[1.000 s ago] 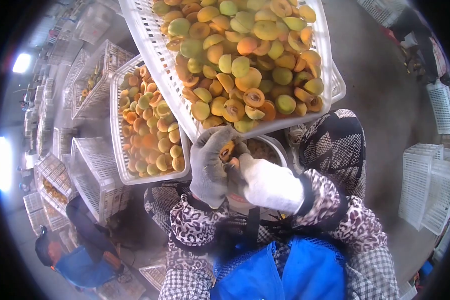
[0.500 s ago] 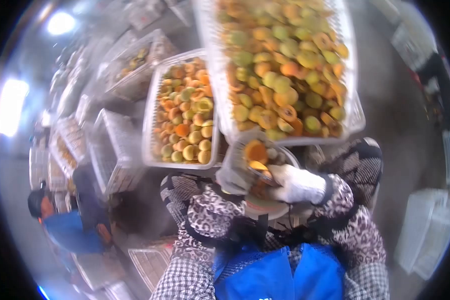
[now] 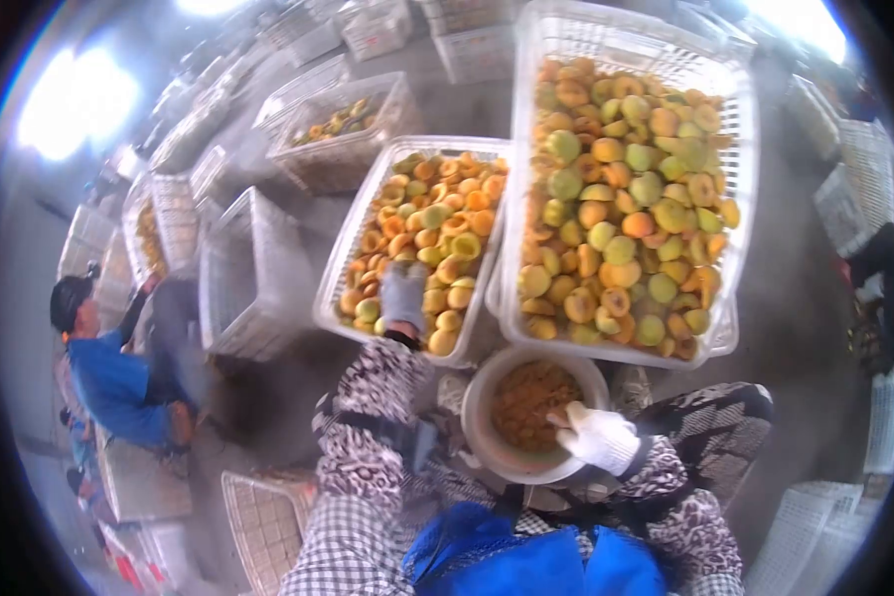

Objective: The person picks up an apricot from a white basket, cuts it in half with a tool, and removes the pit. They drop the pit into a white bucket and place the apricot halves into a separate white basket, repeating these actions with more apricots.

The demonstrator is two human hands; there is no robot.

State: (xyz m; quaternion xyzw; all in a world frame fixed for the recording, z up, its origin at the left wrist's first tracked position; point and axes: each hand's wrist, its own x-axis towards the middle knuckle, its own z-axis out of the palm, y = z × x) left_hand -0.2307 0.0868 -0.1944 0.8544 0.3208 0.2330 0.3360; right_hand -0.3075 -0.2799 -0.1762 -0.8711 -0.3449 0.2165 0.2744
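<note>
My left hand (image 3: 403, 296), in a grey glove, reaches down onto halved apricots (image 3: 437, 221) in the smaller white crate (image 3: 325, 288). Its fingers look stretched out over the fruit and slightly blurred; no held piece shows. In a white glove, my right hand (image 3: 604, 440) is over the right rim of a white bucket (image 3: 479, 437). Its fingers are bent together around something too small to make out. Brown apricot pits (image 3: 528, 397) fill the bottom of the bucket, which stands between my legs.
A large white crate (image 3: 515, 199) of halved apricots stands raised in front of me, right of the smaller crate. Another plastic crate (image 3: 253, 288) is on the left. A person in blue (image 3: 119, 387) sits farther left. More crates (image 3: 343, 159) line the floor behind.
My hands were together above the bucket around a halved orange apricot. My left hand has since moved forward and left to the smaller crate. The view has shifted, showing the bucket's contents.
</note>
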